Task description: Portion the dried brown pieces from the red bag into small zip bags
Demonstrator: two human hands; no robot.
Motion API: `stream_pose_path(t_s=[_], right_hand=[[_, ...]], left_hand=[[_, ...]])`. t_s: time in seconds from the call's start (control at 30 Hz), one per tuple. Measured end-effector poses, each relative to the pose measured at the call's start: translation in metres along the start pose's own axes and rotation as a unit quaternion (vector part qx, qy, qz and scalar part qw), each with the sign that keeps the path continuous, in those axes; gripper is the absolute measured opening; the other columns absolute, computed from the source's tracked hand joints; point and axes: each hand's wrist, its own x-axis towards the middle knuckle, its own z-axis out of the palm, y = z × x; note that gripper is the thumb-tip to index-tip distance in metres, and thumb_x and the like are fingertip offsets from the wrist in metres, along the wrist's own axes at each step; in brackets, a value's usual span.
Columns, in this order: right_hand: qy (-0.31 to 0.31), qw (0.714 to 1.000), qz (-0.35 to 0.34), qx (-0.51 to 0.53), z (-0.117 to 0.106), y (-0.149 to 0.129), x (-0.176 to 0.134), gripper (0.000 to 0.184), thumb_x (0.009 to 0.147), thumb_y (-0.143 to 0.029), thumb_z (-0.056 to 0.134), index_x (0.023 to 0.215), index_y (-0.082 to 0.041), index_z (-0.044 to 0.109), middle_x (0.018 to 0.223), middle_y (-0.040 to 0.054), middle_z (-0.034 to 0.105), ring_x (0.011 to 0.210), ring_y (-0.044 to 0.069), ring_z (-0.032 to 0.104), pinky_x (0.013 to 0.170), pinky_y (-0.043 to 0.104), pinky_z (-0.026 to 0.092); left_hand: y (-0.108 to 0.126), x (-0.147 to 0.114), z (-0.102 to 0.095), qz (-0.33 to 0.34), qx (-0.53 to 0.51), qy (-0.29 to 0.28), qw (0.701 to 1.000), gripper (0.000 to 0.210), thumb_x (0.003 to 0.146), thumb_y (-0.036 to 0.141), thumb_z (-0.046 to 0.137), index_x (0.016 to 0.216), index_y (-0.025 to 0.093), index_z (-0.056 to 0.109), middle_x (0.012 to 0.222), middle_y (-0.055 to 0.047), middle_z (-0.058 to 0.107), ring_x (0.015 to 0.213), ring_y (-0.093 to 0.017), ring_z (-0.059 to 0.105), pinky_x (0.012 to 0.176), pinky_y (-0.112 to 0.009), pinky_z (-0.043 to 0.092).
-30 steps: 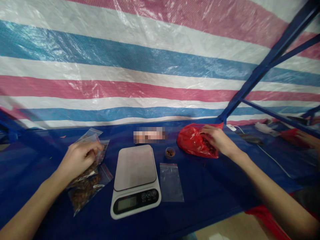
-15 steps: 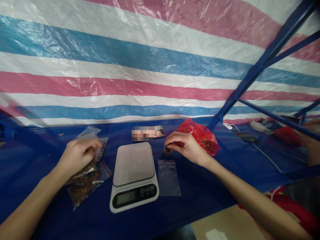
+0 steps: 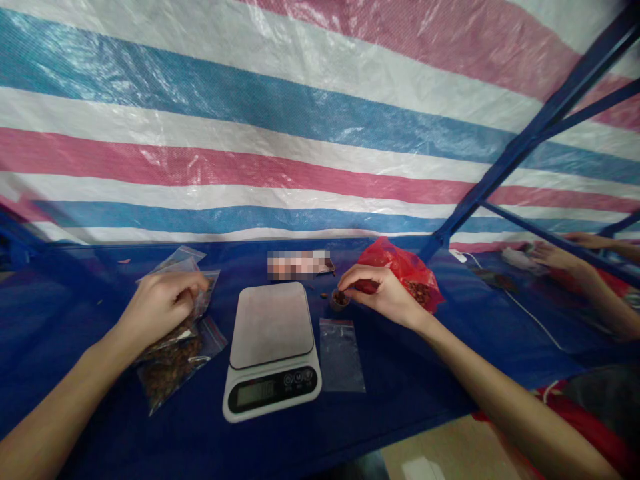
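Observation:
My right hand [image 3: 383, 293] is pinched at the top of a small cup [image 3: 340, 307] that holds brown pieces. What is between its fingertips is too small to make out. One loose brown piece [image 3: 323, 295] lies left of the cup. My left hand [image 3: 167, 300] is closed, its fingers curled down over clear zip bags [image 3: 183, 253]; its grip is hidden. Below it a zip bag of brown pieces [image 3: 170, 373] lies flat. Between my hands stands a white kitchen scale [image 3: 273, 327] with a bare plate and a lit display. A flat clear zip bag [image 3: 343, 357] lies right of it.
Behind my right hand sits a red plastic bag [image 3: 395, 257] with brown pieces in its mouth. A phone [image 3: 326, 265] lies behind the scale. A blue metal frame [image 3: 493, 177] rises at right, with a white cable [image 3: 535, 317] and another person's hands [image 3: 563, 257] beyond.
My right fingers have shifted slightly at the cup, and a loose brown piece now shows beside it. Another person's hands have come into view at right. My left hand looks the same.

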Motion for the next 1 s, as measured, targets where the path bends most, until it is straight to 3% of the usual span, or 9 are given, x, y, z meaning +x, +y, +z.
stream_pose_path(t_s=[0.2,0.3,0.47,0.57,0.83,1.0], right_hand=[[0.01,1.0,0.015,-0.024,-0.01,0.003,0.0,0.022,0.097,-0.015,0.057,0.098,-0.019,0.079,0.095,0.0057,0.081,0.089,0.018,0.077,0.083,0.03,0.059],[0.044,0.994,0.006,-0.102,-0.012,0.016,0.009,0.024,0.094,-0.008,0.057,0.097,-0.019,0.079,0.093,0.0056,0.08,0.084,0.018,0.076,0.078,0.029,0.057],[-0.022,0.944,0.037,-0.328,-0.003,0.037,0.028,0.02,0.095,-0.011,0.066,0.108,-0.018,0.08,0.108,0.0107,0.078,0.097,0.025,0.074,0.088,0.034,0.054],[-0.032,0.916,0.082,-0.392,0.007,0.041,0.033,0.014,0.097,-0.023,0.07,0.105,-0.018,0.08,0.105,0.0113,0.076,0.093,0.025,0.073,0.083,0.033,0.053],[-0.003,0.914,0.088,-0.397,0.01,0.046,0.031,0.009,0.096,-0.02,0.071,0.09,-0.02,0.077,0.093,0.007,0.073,0.082,0.021,0.069,0.073,0.029,0.048],[0.033,0.939,0.077,-0.333,-0.001,0.043,0.03,0.009,0.093,-0.017,0.071,0.086,-0.018,0.077,0.089,0.0069,0.074,0.077,0.019,0.067,0.073,0.03,0.048]], left_hand=[[-0.002,0.0,0.002,0.014,0.007,0.01,1.0,0.034,0.08,0.015,0.042,0.079,0.023,0.075,0.085,-0.001,0.081,0.079,-0.019,0.077,0.073,-0.028,0.051],[-0.002,0.0,0.002,0.013,0.011,0.013,1.0,0.034,0.08,0.017,0.042,0.079,0.023,0.075,0.084,-0.001,0.081,0.077,-0.019,0.077,0.072,-0.029,0.051],[0.0,0.001,0.001,-0.018,-0.002,0.008,1.0,0.033,0.078,0.02,0.043,0.079,0.025,0.076,0.082,0.0,0.081,0.076,-0.02,0.077,0.072,-0.029,0.051],[0.002,0.001,-0.002,-0.035,-0.007,-0.002,0.999,0.032,0.075,0.02,0.044,0.08,0.025,0.076,0.082,0.0,0.081,0.074,-0.02,0.076,0.07,-0.029,0.051],[0.003,0.002,-0.003,-0.036,-0.014,-0.005,0.999,0.031,0.073,0.02,0.045,0.077,0.025,0.076,0.082,-0.001,0.081,0.075,-0.021,0.076,0.07,-0.029,0.051],[0.002,0.002,-0.002,-0.029,-0.011,-0.005,1.0,0.031,0.075,0.02,0.045,0.078,0.024,0.075,0.079,-0.001,0.08,0.072,-0.02,0.075,0.071,-0.029,0.051]])
